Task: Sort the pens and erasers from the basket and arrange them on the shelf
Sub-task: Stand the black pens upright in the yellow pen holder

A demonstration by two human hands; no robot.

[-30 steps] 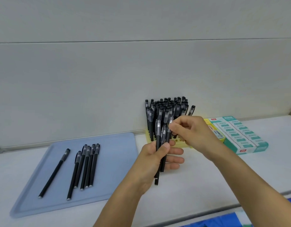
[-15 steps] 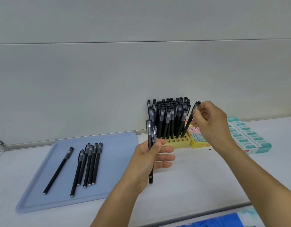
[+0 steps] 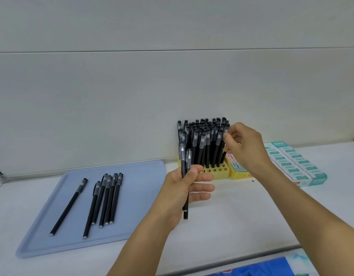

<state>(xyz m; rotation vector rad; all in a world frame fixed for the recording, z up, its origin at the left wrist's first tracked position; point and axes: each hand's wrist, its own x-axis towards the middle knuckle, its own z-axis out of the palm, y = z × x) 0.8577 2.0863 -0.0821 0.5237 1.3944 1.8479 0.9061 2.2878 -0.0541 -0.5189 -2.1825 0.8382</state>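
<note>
Two black pens [image 3: 184, 176] stand upright in the left hand [image 3: 184, 188], thumb pressed across their barrels and fingers curled behind, caps up and tips hanging below the palm. I judge this a reserve, kept vertical so each pen can pass across to the other hand without being turned.

Well to the left of that grip lies a blue tray [image 3: 144, 196] with six loose pens [image 3: 104, 200] flat on it, caps pointing away: one apart on the far left, five close together and overlapping. They look like stock not yet picked up.

Just beyond and to the right of the held pair sits a yellow pen holder [image 3: 216, 170], a block of small holes. Its back rows are crowded with standing pens [image 3: 202, 142], while the front holes show open, so filling seems to run from back to front.

Right of that, the right hand [image 3: 243, 144] reaches to the upper right corner of the cluster, thumb and fingers pinched together at a cap [image 3: 225, 130] there; whether it truly clasps that pen or has just let go I cannot tell.

Beside the holder, further right, a yellow box [image 3: 239, 172] touches it, partly hidden by the wrist, and teal eraser boxes [image 3: 291, 164] lie flat on the white shelf [image 3: 251, 216].
</note>
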